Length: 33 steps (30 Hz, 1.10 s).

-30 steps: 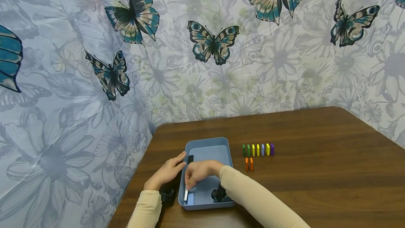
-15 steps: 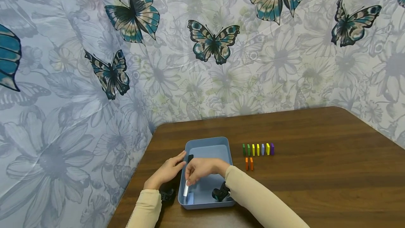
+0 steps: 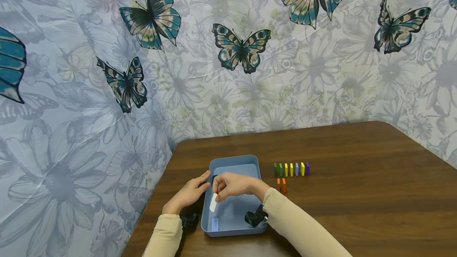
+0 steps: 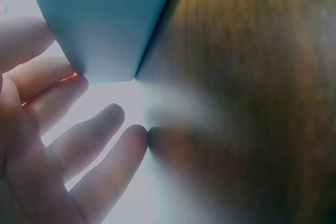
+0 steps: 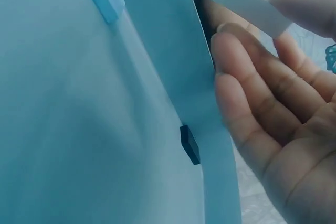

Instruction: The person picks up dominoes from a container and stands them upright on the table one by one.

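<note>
My right hand pinches a white domino-like block between thumb and fingers, above the left part of a blue tray. In the right wrist view the white block tilts between the thumb and the fingers. My left hand has its fingers extended at the tray's left wall, and in the left wrist view some fingertips meet the tray's edge. A light blue block lies in the tray's near left corner. Against the tray wall lies a black block, mostly hidden behind the right hand in the head view.
Right of the tray, on the brown table, several blocks stand in a row: green, yellow, light blue and purple. Two orange blocks stand in front of that row. A butterfly-patterned cloth hangs behind the table.
My right hand has lifted the white block from near the light blue one and moved it away from me and slightly right. The left hand has stayed in place.
</note>
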### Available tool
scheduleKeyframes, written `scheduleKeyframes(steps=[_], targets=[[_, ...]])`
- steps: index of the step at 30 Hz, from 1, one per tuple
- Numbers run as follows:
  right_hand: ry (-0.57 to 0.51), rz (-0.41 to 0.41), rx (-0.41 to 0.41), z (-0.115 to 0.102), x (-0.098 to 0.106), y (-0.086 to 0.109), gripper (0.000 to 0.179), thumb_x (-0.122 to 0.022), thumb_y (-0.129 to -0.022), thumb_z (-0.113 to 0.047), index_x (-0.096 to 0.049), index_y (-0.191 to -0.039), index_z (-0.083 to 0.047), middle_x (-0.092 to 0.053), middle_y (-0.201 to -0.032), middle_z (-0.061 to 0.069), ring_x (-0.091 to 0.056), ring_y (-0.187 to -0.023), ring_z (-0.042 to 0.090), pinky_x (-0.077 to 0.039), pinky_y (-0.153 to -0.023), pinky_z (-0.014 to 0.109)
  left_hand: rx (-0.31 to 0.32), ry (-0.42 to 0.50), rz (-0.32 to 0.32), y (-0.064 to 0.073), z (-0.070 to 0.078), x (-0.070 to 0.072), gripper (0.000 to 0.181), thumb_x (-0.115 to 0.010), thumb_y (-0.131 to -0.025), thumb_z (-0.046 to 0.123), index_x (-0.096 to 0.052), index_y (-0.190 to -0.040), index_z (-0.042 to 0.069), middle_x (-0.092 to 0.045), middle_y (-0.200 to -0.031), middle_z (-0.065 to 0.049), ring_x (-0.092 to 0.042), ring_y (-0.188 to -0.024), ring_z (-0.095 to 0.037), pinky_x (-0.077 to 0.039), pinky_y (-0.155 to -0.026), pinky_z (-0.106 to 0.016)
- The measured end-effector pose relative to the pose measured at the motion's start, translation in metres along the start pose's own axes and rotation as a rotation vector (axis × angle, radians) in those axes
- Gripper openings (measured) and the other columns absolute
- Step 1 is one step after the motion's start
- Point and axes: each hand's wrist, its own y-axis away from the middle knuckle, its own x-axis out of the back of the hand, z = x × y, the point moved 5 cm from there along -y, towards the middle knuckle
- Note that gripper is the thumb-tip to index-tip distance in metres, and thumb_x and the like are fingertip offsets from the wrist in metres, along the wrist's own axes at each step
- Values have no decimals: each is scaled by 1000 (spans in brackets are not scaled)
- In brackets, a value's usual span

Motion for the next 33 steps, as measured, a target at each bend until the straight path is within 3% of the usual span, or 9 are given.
scheduleKeyframes(steps=[5,13,17,24,28,33], targets=[[-10,53,31,-3,6,9,16,-65,-79,-8,-54,-88,-2,-65,-78,2,-61,-80,31,-49,-74,45,3,5,17,-3,1,1,51,-42,-95,27,-27,-140,10,-22,-147,-5,-22,-134,-24,-26,-105,-47],[-30,105,87,0,16,24,18,-66,-77,-5,-54,-88,0,-66,-81,7,-62,-73,16,-51,-66,27,5,-11,36,-4,3,1,51,-43,-94,26,-28,-140,9,-24,-146,-6,-24,-133,-24,-25,-105,-47],[-48,126,100,0,20,31,16,-66,-78,-7,-54,-89,-1,-66,-82,8,-61,-74,20,-50,-66,27,2,-10,31,-3,1,0,51,-43,-94,27,-28,-140,9,-24,-146,-5,-23,-134,-24,-24,-105,-47],[-55,144,105,-1,26,40,18,-65,-80,-9,-54,-91,0,-65,-84,9,-60,-74,15,-51,-68,34,-12,21,20,-2,-1,-2,53,-44,-94,29,-28,-140,8,-22,-147,-7,-20,-134,-25,-22,-106,-49],[-58,169,117,-4,32,47,20,-65,-80,-10,-53,-93,2,-65,-86,13,-60,-75,20,-51,-69,38,-10,26,3,-1,0,-2,55,-42,-94,33,-25,-141,8,-20,-147,-7,-19,-135,-24,-22,-106,-48],[-60,196,147,-8,41,56,18,-64,-80,-9,-54,-92,-1,-65,-88,16,-60,-77,27,-51,-67,33,-14,32,-6,0,2,-2,56,-41,-94,33,-24,-141,8,-19,-148,-7,-18,-135,-25,-21,-106,-49]])
